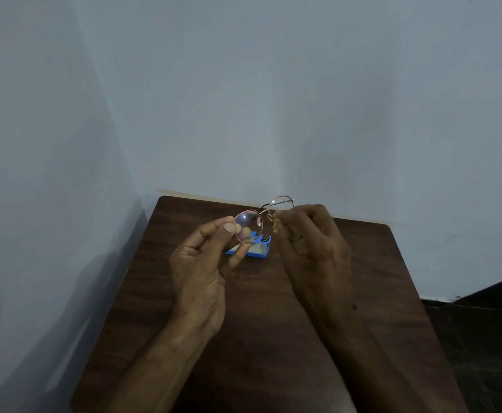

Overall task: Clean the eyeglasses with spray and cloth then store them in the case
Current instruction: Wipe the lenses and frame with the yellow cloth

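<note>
Corner of pale walls [243,99]; dark wood table [377,263]. Eyeglasses [248,229], thin-rimmed, held in the air above the table's far end, between both hands. Left hand [205,263]: thumb in front and a fingertip behind, pinching the outer rim of one lens. Right hand [312,242]: fingers curled, clamping a yellowish cloth [276,225] against the other lens, whose top rim shows above the knuckles. Blue case [261,248] lies on the table just beyond the left fingers, partly hidden by them.

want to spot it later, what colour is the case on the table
The case is bright blue, best seen in the head view.
</note>
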`<act>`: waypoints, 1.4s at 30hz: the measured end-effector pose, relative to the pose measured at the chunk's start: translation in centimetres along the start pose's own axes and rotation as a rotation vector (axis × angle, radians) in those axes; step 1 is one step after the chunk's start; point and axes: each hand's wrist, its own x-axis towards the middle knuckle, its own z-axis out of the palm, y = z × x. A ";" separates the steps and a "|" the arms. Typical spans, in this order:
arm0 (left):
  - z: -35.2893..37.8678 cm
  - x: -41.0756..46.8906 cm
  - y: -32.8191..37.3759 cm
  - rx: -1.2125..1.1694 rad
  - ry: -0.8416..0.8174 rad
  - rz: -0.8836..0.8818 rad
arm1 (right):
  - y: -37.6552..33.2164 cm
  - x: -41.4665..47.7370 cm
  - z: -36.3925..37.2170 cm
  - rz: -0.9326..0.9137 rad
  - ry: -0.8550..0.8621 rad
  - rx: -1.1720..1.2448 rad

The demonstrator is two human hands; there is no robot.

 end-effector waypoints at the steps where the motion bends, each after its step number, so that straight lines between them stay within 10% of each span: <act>1: 0.0 -0.1 0.0 -0.011 0.003 -0.016 | 0.3 0.2 0.0 0.025 0.019 0.006; 42: 4.6 -1.3 -3.0 -0.020 0.005 -0.049 | 4.3 1.7 -3.8 -0.036 0.005 -0.006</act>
